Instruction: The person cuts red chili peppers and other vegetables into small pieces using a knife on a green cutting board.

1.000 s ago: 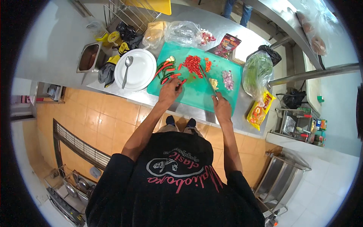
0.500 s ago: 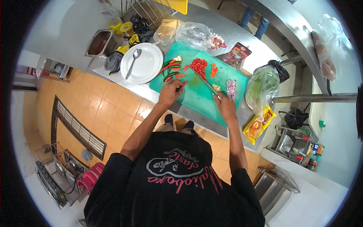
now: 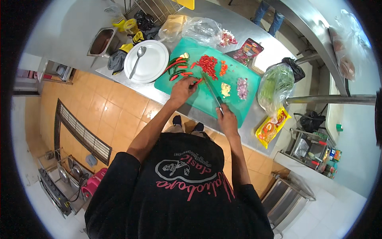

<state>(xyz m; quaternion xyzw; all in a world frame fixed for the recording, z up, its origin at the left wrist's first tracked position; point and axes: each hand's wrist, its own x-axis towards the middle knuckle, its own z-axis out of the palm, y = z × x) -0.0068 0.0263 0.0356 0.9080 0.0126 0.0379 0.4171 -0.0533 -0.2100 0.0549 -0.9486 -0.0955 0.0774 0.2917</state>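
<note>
My left hand (image 3: 183, 91) is closed on a red chili (image 3: 199, 81) at the near side of a green cutting board (image 3: 238, 108). My right hand (image 3: 228, 119) grips a knife (image 3: 212, 90), its blade slanting away to the left with the tip close to that chili. Beyond the blade lies a heap of chopped red chili (image 3: 207, 65), with orange pieces (image 3: 223, 68) beside it. Minced garlic (image 3: 225, 90) and diced shallot (image 3: 242, 88) sit in separate piles to the right. Several whole red and green chilies (image 3: 178, 68) rest at the board's left, near peeled garlic cloves (image 3: 184, 55).
Left of the board, a white plate (image 3: 155, 59) bears a spoon (image 3: 137, 63). Clear plastic bags (image 3: 202, 30) and peelings (image 3: 228, 38) lie behind. On the right are a bag of green vegetables (image 3: 274, 88) and a yellow noodle packet (image 3: 272, 127). A metal shelf post (image 3: 318, 100) juts in.
The knife has swung left and nearer me, so its tip is now by the held chili and the minced garlic is uncovered. My left hand still grips the chili. The view has shifted slightly.
</note>
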